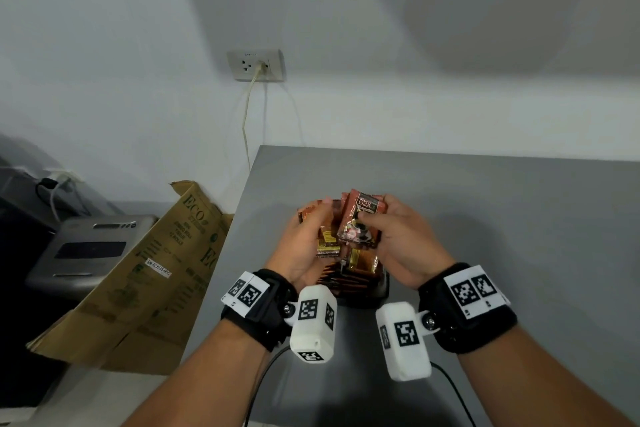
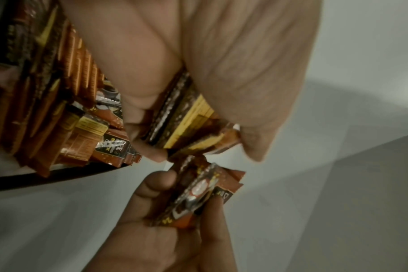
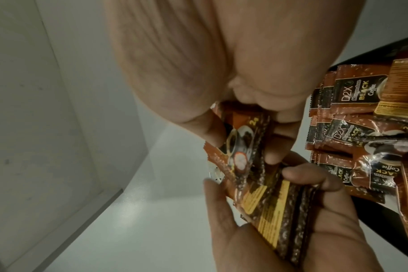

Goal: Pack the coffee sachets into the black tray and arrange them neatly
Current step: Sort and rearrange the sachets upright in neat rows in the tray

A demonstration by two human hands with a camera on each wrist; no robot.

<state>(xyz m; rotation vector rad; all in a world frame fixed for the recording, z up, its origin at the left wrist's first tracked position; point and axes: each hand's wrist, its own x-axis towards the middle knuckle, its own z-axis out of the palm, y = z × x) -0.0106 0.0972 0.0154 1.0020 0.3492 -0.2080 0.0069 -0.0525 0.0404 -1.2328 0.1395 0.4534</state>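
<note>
I see the black tray [image 1: 375, 291] on the grey table [image 1: 485, 218], packed with coffee sachets [image 1: 349, 274]. Just above the tray, my left hand [image 1: 304, 243] grips several sachets [image 1: 327, 239]; my right hand [image 1: 398, 239] pinches one sachet [image 1: 360, 218].

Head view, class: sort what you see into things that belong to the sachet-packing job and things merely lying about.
Job:
sachets held
sachets in tray
black tray
left hand
right hand

Lying about:
cardboard box
wall socket
cable
grey appliance
</note>
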